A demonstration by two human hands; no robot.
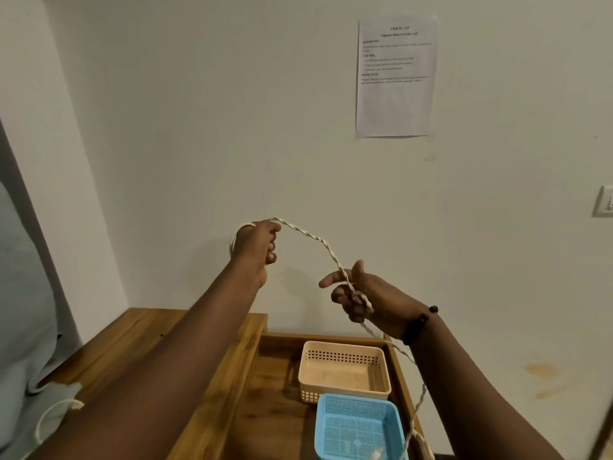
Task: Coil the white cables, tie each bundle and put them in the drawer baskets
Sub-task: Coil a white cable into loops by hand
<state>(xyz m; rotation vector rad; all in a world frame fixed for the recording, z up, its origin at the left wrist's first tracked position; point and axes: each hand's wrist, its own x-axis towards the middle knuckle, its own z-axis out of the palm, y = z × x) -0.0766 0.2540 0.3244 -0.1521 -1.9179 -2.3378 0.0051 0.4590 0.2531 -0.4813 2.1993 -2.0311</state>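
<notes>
A twisted white cable point(313, 239) arcs in the air between both hands. My left hand point(257, 249) is raised near the wall and grips the cable, with loops of it wrapped round the back of the hand. My right hand point(360, 298) sits lower and to the right, its curled fingers round the cable while the index finger points left. From there the cable hangs down past the drawer's right side. Below, an open wooden drawer point(265, 386) holds a beige basket point(343, 370) and a blue basket point(360, 426). A second white cable point(49, 418) lies at the lower left.
A wooden tabletop point(139, 340) stands left of the drawer, against a pale wall. A printed sheet point(394, 78) is taped high on the wall, and a switch plate point(603, 200) sits at the right edge. Light blue fabric point(23, 293) fills the left side.
</notes>
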